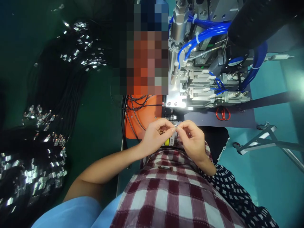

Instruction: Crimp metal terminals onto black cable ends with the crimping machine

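My left hand (156, 134) and my right hand (193, 139) meet at the fingertips in front of the machine's lower edge, over the checked apron (163, 190). Thumb and forefinger of each hand are pinched together at the same spot. A small pale glint shows between them, too small and too covered to name. Just beneath the fingers sits a yellow button (167, 141) beside a silver label plate. Black cables (136, 109) lie over the orange surface (149, 122) left of my hands.
An automated machine (199, 85) with blue air tubes (209, 30) stands ahead on the right. Red-handled scissors (223, 114) lie on its dark base. Bundles of black cables with shiny metal ends (42, 172) cover the left side. A wheeled metal stand (258, 139) is at right.
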Action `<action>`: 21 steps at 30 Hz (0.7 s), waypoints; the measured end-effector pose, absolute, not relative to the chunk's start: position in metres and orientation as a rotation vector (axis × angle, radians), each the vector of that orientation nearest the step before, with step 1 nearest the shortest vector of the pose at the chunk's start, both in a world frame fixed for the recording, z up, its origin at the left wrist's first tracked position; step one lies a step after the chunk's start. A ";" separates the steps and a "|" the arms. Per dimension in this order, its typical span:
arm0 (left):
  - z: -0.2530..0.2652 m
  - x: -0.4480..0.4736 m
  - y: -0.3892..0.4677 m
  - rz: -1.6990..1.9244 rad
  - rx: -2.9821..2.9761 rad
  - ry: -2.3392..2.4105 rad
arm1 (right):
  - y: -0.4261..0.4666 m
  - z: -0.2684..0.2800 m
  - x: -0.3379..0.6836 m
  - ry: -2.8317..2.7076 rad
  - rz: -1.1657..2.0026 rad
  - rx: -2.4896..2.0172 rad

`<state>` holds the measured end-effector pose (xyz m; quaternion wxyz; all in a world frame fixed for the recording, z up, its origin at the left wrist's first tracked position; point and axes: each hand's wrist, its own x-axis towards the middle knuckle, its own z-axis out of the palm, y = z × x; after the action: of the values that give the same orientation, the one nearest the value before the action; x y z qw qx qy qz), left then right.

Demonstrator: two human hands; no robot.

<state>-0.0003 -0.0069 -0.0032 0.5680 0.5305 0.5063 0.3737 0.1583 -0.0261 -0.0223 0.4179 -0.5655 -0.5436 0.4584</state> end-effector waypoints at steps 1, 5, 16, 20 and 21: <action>-0.004 -0.001 -0.008 0.931 1.377 1.193 | -0.026 -0.022 0.158 -1.329 1.189 -1.411; -0.008 -0.005 -0.011 1.111 1.749 1.104 | -0.026 -0.017 0.156 -1.195 1.330 -1.360; 0.000 -0.013 0.012 0.660 1.295 1.017 | -0.022 -0.027 0.161 -0.960 1.636 -1.326; -0.003 -0.018 0.016 0.706 1.767 1.181 | -0.007 -0.029 0.167 -1.046 1.581 -1.394; -0.006 -0.020 0.017 0.733 1.915 1.200 | -0.003 -0.030 0.168 -1.068 1.563 -1.404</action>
<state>-0.0197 0.0168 -0.0065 0.3734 0.7478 0.4684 0.2863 0.1679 -0.0025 -0.0304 0.3825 -0.5504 -0.4187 0.6128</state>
